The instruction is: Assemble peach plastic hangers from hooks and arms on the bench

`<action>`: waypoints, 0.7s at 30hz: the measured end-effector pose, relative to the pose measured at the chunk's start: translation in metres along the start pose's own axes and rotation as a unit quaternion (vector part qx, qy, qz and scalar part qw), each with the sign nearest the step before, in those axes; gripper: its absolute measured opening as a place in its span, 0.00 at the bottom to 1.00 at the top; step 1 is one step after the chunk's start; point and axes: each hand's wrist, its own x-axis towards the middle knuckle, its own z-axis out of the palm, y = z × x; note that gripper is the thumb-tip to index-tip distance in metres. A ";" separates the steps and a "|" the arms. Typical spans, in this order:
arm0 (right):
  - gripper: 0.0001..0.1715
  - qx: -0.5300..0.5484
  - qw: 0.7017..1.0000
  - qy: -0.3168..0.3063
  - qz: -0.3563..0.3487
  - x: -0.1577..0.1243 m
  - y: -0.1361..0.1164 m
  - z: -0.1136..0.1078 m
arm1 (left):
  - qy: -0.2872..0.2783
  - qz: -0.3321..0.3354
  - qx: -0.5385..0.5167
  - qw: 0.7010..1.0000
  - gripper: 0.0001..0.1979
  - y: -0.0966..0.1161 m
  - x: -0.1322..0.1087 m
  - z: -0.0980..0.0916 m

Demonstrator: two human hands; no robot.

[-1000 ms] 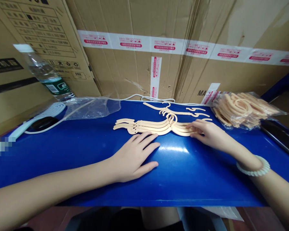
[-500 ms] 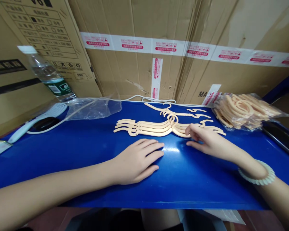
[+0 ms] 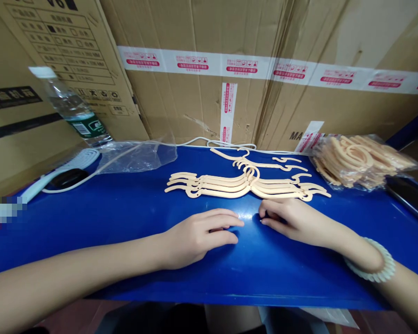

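My left hand (image 3: 204, 235) hovers low over the blue table (image 3: 181, 283), its fingers stretched out and thumb apart, with nothing in it. Facing it, my right hand (image 3: 296, 220) has curled fingers, the index tip close to the thumb tip. A tiny pale speck shows at that thumb tip, too small to name. Just beyond both hands lies a row of overlapping cream folding hangers (image 3: 226, 189), hooks gathered in the middle. Neither hand appears to touch them. Behind the row rests another cream hanger (image 3: 264, 165), with a separate small curved piece (image 3: 287, 160) near it.
A clear bag of cream hangers (image 3: 355, 157) sits at the right beside a dark phone (image 3: 409, 197). At left are a water bottle (image 3: 80, 113), a pale hairbrush (image 3: 80, 160), a black oval object (image 3: 69, 177) and clear plastic (image 3: 139, 155). Cardboard boxes (image 3: 188, 102) wall the back.
My right hand has come away from the hangers, toward me and slightly left, its thumb and index closer together. My left hand has turned onto its side, thumb and fingers parted.
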 end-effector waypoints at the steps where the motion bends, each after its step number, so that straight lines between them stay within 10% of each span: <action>1: 0.06 0.000 1.000 0.000 -0.001 0.000 0.000 0.000 | 0.009 -0.008 -0.003 1.000 0.17 0.000 0.000 0.000; 21: 0.06 -0.004 1.000 -0.003 -0.002 -0.001 0.000 0.001 | 0.035 -0.035 -0.059 0.997 0.16 -0.005 -0.001 0.003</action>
